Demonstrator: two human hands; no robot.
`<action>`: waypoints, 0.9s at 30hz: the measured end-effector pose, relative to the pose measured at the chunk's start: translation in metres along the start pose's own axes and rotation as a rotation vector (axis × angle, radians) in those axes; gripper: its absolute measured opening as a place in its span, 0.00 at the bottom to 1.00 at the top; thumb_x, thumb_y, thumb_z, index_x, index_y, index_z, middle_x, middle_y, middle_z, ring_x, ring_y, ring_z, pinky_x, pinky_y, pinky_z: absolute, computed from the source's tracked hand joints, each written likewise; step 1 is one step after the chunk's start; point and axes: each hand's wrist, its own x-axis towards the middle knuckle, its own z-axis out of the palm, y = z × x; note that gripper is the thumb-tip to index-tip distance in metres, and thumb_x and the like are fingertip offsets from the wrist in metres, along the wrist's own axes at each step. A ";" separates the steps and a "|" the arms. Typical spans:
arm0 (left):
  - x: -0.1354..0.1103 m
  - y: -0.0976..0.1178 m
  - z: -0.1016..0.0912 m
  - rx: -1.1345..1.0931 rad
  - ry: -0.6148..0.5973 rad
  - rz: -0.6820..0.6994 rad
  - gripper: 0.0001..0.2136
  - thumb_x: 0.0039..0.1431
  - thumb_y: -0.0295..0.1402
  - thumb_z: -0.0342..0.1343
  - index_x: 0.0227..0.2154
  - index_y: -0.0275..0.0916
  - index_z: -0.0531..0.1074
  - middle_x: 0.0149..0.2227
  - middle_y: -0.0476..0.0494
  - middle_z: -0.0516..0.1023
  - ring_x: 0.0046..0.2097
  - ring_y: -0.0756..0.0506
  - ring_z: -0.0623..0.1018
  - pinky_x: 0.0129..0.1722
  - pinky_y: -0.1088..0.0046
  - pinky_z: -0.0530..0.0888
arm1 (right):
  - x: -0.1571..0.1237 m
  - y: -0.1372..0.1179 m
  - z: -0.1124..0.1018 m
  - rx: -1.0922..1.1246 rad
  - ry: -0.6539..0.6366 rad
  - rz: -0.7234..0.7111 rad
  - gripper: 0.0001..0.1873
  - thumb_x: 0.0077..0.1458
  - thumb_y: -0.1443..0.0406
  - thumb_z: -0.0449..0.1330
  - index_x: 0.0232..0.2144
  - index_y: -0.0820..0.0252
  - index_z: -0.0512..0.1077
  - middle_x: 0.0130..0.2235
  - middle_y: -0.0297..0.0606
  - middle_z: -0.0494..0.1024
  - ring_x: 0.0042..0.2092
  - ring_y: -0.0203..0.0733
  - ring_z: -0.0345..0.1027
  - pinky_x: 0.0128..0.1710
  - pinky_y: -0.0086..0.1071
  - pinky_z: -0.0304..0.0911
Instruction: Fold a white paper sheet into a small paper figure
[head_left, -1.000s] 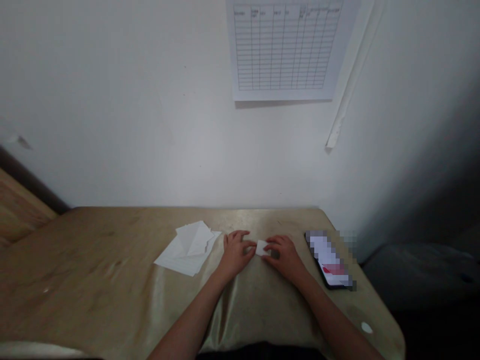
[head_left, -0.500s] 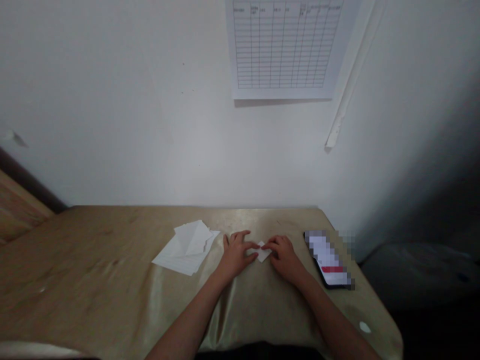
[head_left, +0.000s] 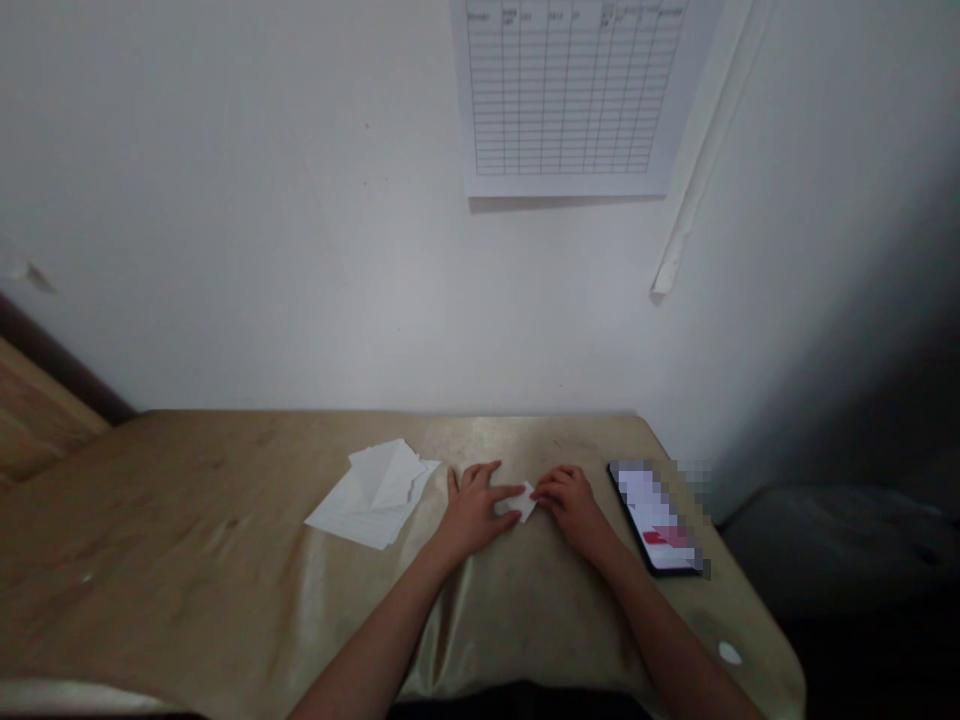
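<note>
A small folded white paper piece lies on the tan table between my two hands. My left hand rests flat beside it, fingers stretched out, with the forefinger pressing on the paper's left side. My right hand is curled, its fingertips pinching the paper's right edge. To the left of my left hand lies a loose stack of white paper sheets, some of them folded.
A phone with a lit screen lies right of my right hand near the table's right edge. A small white scrap sits at the near right corner. A printed grid chart hangs on the white wall behind.
The small paper has turned and shifted slightly between my fingers. My right hand has curled in closer on its right edge; my left forefinger now presses it.
</note>
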 end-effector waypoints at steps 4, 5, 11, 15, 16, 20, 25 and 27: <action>0.000 0.001 -0.001 0.012 -0.027 0.009 0.22 0.57 0.48 0.64 0.55 0.69 0.73 0.70 0.46 0.62 0.70 0.30 0.58 0.65 0.29 0.39 | 0.000 0.000 0.000 -0.027 -0.001 -0.002 0.09 0.62 0.67 0.61 0.35 0.53 0.82 0.43 0.37 0.82 0.54 0.49 0.63 0.58 0.42 0.55; 0.000 0.001 -0.002 0.013 -0.037 0.011 0.22 0.57 0.48 0.65 0.56 0.69 0.73 0.70 0.46 0.61 0.70 0.30 0.58 0.65 0.28 0.39 | 0.000 0.000 0.000 -0.037 -0.002 0.002 0.09 0.62 0.66 0.61 0.35 0.52 0.82 0.43 0.37 0.82 0.54 0.49 0.63 0.58 0.43 0.55; 0.001 0.001 -0.002 0.021 -0.049 0.018 0.25 0.56 0.49 0.65 0.57 0.70 0.71 0.71 0.46 0.60 0.71 0.30 0.57 0.65 0.28 0.39 | 0.003 -0.002 0.005 -0.082 0.040 0.075 0.07 0.62 0.64 0.61 0.36 0.52 0.81 0.43 0.36 0.82 0.54 0.50 0.64 0.59 0.45 0.52; 0.001 0.000 -0.001 0.024 -0.052 0.011 0.26 0.54 0.48 0.66 0.57 0.68 0.71 0.71 0.46 0.60 0.71 0.30 0.57 0.65 0.28 0.39 | 0.004 -0.003 0.008 -0.122 0.068 0.122 0.05 0.61 0.63 0.63 0.35 0.51 0.80 0.44 0.36 0.82 0.55 0.51 0.64 0.60 0.47 0.50; 0.002 0.000 -0.001 0.025 -0.048 0.012 0.26 0.54 0.48 0.66 0.57 0.68 0.71 0.71 0.46 0.60 0.71 0.30 0.57 0.65 0.28 0.39 | 0.003 -0.004 0.008 -0.134 0.076 0.127 0.05 0.61 0.62 0.63 0.35 0.51 0.80 0.44 0.36 0.82 0.55 0.51 0.64 0.60 0.47 0.49; 0.002 0.000 0.001 0.029 -0.043 0.011 0.27 0.53 0.48 0.67 0.57 0.67 0.71 0.71 0.46 0.60 0.70 0.30 0.58 0.65 0.28 0.39 | 0.003 -0.004 0.009 -0.181 0.082 0.128 0.05 0.62 0.62 0.62 0.36 0.50 0.80 0.45 0.35 0.81 0.55 0.51 0.63 0.61 0.48 0.48; 0.002 0.001 0.000 0.027 -0.034 0.003 0.28 0.52 0.48 0.67 0.57 0.67 0.72 0.70 0.46 0.61 0.70 0.30 0.58 0.65 0.28 0.39 | 0.003 -0.005 0.010 -0.238 0.073 0.142 0.06 0.62 0.61 0.61 0.37 0.49 0.80 0.47 0.36 0.80 0.55 0.51 0.63 0.61 0.49 0.48; 0.002 0.003 -0.001 0.024 -0.032 0.000 0.28 0.51 0.48 0.68 0.57 0.67 0.72 0.70 0.46 0.61 0.70 0.30 0.58 0.65 0.28 0.40 | 0.003 -0.006 0.011 -0.253 0.069 0.153 0.07 0.62 0.60 0.61 0.37 0.49 0.80 0.47 0.37 0.80 0.55 0.51 0.63 0.61 0.49 0.48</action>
